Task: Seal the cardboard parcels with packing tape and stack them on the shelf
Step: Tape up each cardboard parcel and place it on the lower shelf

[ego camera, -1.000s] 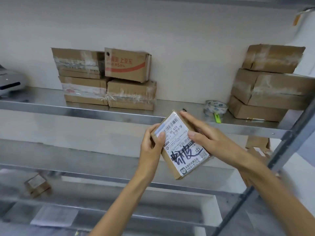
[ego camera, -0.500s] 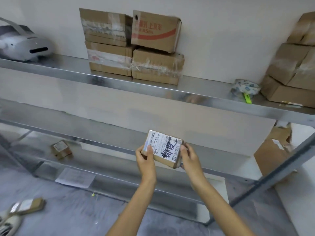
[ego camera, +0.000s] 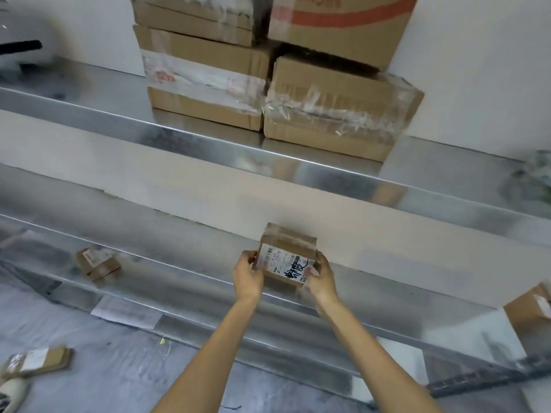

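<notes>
Soft even light, shelf edge (ego camera: pixel 298 162) glaring, corners perhaps motion-blurred, wide-angle bowing.

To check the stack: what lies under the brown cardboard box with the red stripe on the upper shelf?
A brown cardboard box wrapped in clear tape, standing on the shiny metal shelf. Its top is mostly covered and in shadow.

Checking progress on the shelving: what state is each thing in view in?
small parcel, taped, label up, held at the middle shelf; resting or not, cannot tell.
left hand, grips its left side.
right hand, grips its right side.
left lower box, taped, stacked on the upper shelf.
right lower box, taped, beside it.
red-striped box, sitting on the right lower box.
second small parcel, lying below the middle shelf.
flat parcel, lying on the floor.
</notes>
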